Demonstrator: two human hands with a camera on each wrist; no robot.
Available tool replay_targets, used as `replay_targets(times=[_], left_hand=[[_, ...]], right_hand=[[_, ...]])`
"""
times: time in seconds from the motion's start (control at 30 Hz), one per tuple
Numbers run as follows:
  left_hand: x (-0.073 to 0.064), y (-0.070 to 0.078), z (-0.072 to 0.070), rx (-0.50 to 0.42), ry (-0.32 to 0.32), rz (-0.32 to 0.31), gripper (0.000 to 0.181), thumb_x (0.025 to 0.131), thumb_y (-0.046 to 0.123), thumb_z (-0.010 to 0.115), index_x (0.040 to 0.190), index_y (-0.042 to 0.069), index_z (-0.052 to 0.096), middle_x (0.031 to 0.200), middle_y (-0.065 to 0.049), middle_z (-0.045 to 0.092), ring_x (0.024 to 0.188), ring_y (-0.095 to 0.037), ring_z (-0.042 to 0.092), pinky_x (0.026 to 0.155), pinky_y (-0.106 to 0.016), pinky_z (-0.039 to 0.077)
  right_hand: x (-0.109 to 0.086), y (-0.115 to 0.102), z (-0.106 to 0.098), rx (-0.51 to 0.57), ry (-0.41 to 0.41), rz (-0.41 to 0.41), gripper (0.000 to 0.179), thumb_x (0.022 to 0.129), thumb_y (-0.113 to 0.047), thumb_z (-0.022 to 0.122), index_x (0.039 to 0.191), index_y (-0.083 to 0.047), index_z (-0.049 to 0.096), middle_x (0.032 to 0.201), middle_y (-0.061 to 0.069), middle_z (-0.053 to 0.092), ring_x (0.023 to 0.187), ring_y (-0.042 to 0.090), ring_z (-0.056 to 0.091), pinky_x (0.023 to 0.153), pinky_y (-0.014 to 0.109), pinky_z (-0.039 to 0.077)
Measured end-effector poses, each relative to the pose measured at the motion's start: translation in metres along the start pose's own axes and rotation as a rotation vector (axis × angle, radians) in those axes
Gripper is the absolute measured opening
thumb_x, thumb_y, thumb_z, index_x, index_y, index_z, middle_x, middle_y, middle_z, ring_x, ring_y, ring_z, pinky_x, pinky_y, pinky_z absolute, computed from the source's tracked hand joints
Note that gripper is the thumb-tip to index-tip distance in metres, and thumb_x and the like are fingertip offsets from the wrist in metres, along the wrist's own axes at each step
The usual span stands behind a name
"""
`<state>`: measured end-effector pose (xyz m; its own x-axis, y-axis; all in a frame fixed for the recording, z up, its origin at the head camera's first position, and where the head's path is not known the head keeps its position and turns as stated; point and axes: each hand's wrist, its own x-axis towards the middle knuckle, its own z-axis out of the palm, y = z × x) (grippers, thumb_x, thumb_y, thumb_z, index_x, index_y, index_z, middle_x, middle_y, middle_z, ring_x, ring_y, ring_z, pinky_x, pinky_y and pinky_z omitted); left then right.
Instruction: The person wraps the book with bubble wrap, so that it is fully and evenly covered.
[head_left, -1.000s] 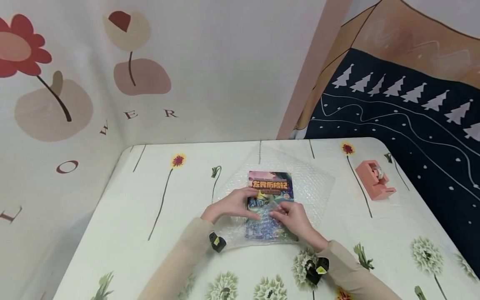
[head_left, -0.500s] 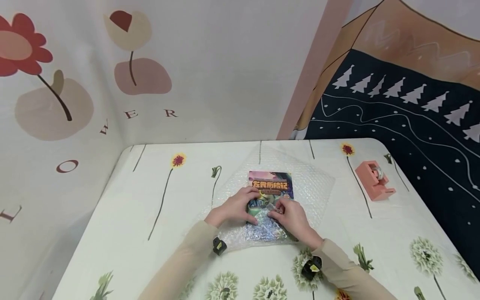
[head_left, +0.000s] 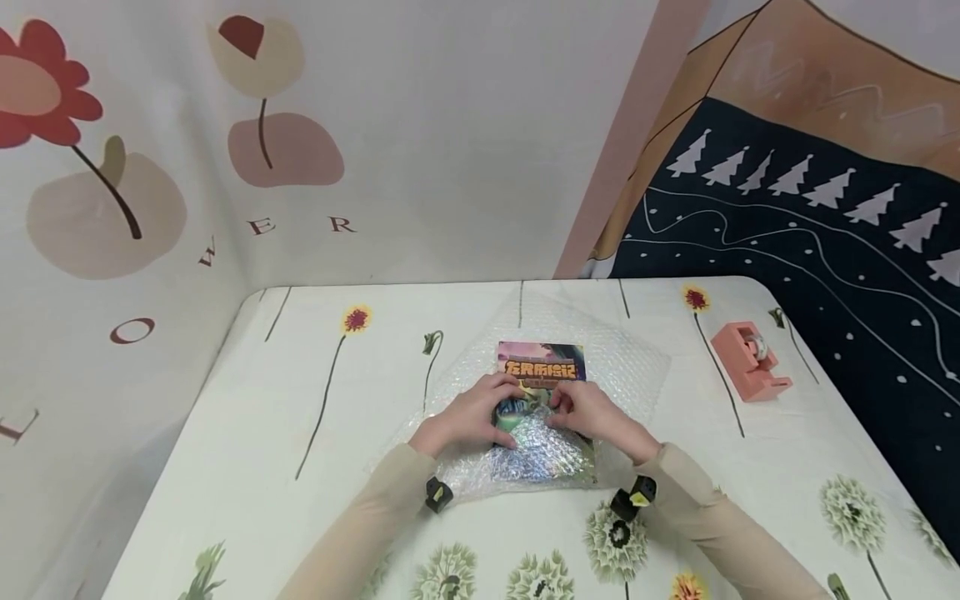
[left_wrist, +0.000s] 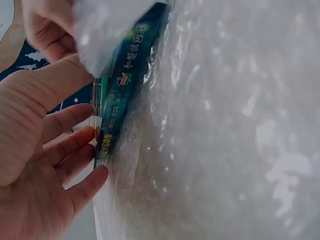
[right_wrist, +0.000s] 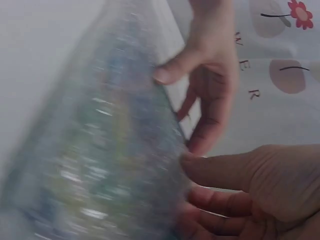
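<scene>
Left: my left grip, spread, steadies the book touching it. Right: my right grip pinches bubble wrap; draw taut.

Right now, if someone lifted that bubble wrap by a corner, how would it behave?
The bubble wrap would likely flop, since its flap bends and crinkles over the book at the right hand. The wrap itself is probably light for its size, being clear film dotted with bubbles. It might let the book slide out, as the book's top end lies uncovered.
</scene>
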<state>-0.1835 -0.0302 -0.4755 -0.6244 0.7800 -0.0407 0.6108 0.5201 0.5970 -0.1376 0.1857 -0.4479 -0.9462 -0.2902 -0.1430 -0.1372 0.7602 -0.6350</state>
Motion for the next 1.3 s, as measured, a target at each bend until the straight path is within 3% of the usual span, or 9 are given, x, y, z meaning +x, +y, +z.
replay_targets(times=[0.13, 0.3, 0.57, 0.8, 1.1, 1.3], left_hand=[[-0.001, 0.000, -0.002, 0.001, 0.013, 0.022, 0.071, 0.068, 0.032, 0.083, 0.126, 0.005, 0.053, 0.137, -0.009, 0.042, 0.127, -0.026, 0.037, 0.103, -0.040, 0.036], [-0.003, 0.000, -0.004, -0.007, 0.018, 0.013, 0.070, 0.067, 0.030, 0.083, 0.125, 0.003, 0.054, 0.138, -0.010, 0.042, 0.127, -0.027, 0.037, 0.103, -0.040, 0.035], [-0.005, 0.002, 0.001, -0.017, 0.002, -0.014, 0.073, 0.068, 0.031, 0.083, 0.128, 0.003, 0.052, 0.140, -0.009, 0.040, 0.129, -0.026, 0.036, 0.103, -0.040, 0.036], [-0.004, 0.003, 0.001, -0.028, 0.011, -0.020, 0.072, 0.068, 0.030, 0.083, 0.127, 0.004, 0.053, 0.139, -0.008, 0.041, 0.129, -0.024, 0.036, 0.106, -0.037, 0.033], [0.000, 0.001, 0.000, -0.021, 0.012, -0.004, 0.071, 0.068, 0.031, 0.082, 0.127, 0.005, 0.053, 0.138, -0.006, 0.042, 0.128, -0.023, 0.037, 0.106, -0.035, 0.033], [0.000, 0.002, -0.002, -0.027, 0.005, -0.018, 0.071, 0.068, 0.031, 0.083, 0.128, 0.006, 0.053, 0.140, -0.005, 0.041, 0.130, -0.022, 0.035, 0.107, -0.036, 0.030]], right_hand=[[0.015, -0.006, -0.022, 0.014, -0.050, -0.018, 0.019, 0.081, -0.010, 0.073, 0.090, 0.001, 0.061, 0.069, 0.002, 0.058, 0.058, 0.012, 0.053, 0.054, 0.028, 0.044], [0.046, -0.001, -0.037, 0.071, 0.042, -0.025, 0.021, 0.087, -0.013, 0.067, 0.099, 0.004, 0.063, 0.082, 0.010, 0.062, 0.070, 0.020, 0.058, 0.062, 0.033, 0.048], [0.090, 0.024, -0.038, 0.249, 0.187, 0.159, 0.031, 0.090, -0.014, 0.061, 0.113, 0.007, 0.059, 0.101, 0.020, 0.062, 0.089, 0.029, 0.059, 0.077, 0.037, 0.051], [0.115, 0.030, -0.041, 0.250, 0.248, 0.212, 0.037, 0.092, -0.012, 0.059, 0.122, 0.007, 0.054, 0.120, 0.024, 0.055, 0.111, 0.034, 0.051, 0.091, 0.044, 0.045], [0.144, 0.039, -0.043, 0.283, 0.274, 0.280, 0.038, 0.092, -0.014, 0.058, 0.125, 0.005, 0.053, 0.123, 0.023, 0.053, 0.111, 0.035, 0.051, 0.092, 0.045, 0.044], [0.153, 0.032, -0.043, 0.245, 0.261, 0.327, 0.043, 0.091, -0.015, 0.058, 0.129, 0.004, 0.050, 0.127, 0.022, 0.052, 0.116, 0.034, 0.050, 0.096, 0.045, 0.042]])
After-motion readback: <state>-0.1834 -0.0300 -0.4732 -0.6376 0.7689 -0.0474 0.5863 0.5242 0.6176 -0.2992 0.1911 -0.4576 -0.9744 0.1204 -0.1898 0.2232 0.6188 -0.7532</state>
